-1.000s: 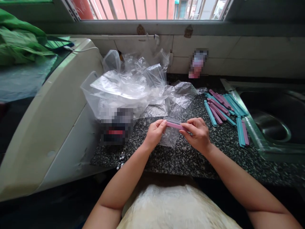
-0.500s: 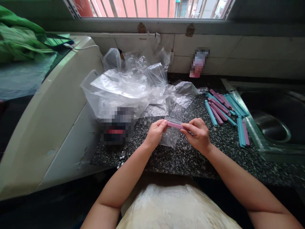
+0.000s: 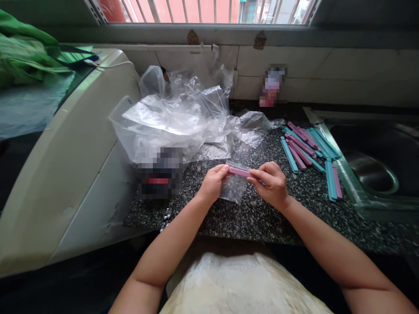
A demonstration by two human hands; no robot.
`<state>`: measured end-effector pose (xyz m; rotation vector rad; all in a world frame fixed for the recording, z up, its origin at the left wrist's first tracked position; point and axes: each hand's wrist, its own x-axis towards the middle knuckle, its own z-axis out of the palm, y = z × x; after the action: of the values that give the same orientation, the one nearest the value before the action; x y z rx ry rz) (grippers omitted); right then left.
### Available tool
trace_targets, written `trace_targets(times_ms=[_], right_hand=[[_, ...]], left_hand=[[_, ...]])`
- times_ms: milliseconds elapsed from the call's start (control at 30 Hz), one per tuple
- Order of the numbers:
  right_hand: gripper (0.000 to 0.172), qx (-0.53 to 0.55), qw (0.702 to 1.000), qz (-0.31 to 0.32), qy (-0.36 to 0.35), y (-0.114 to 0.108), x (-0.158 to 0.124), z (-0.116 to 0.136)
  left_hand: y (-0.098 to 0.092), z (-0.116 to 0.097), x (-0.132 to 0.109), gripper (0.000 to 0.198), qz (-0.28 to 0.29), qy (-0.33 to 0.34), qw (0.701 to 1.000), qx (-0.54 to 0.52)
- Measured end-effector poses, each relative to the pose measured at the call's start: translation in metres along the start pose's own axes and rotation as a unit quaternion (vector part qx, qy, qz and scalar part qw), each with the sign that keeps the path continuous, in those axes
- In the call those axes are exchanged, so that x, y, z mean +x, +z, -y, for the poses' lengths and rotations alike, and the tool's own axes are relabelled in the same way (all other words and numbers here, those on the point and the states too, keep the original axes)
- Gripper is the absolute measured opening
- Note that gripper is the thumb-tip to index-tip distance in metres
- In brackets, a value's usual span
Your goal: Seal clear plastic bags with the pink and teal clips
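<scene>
My left hand (image 3: 213, 182) and my right hand (image 3: 271, 183) both pinch a pink clip stick (image 3: 239, 172) that runs across the top of a small clear plastic bag (image 3: 233, 188). The bag hangs from the stick just above the speckled granite counter (image 3: 248, 213). The left hand's fingers close on the stick's left end, and the right thumb and fingers close on its right end. To the right lies a loose pile of pink and teal clip sticks (image 3: 307, 148).
A heap of crumpled clear plastic bags (image 3: 183, 117) lies behind my hands. A blurred dark object (image 3: 160, 172) stands to the left of them. A steel sink (image 3: 373, 165) is at the right, a white appliance (image 3: 65, 157) at the left, and a tiled wall and window behind.
</scene>
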<state>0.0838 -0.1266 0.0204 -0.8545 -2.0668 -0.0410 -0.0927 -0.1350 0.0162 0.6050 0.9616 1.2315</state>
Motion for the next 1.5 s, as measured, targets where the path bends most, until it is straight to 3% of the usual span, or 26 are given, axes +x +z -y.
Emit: trace_targets(times_ms=[267,933,1233,1500], right_hand=[[0.009,0.026,1.0,0.001,0.004,0.004,0.0,-0.003],[0.01,0.046,0.997,0.008,0.061,0.004,0.002,-0.003],[0.011,0.058,0.993,-0.005,0.099,0.004,0.001,-0.002],[0.003,0.062,0.988,-0.062,0.126,-0.002,0.005,-0.005]], left_hand=[[0.002,-0.002,0.002,0.017,-0.015,-0.031,0.998,-0.046],[-0.002,0.0,0.006,0.015,-0.006,-0.028,1.0,-0.009],[-0.002,0.0,0.006,0.026,-0.001,0.015,0.999,0.052],[-0.011,-0.001,0.01,0.031,-0.044,0.058,0.993,0.089]])
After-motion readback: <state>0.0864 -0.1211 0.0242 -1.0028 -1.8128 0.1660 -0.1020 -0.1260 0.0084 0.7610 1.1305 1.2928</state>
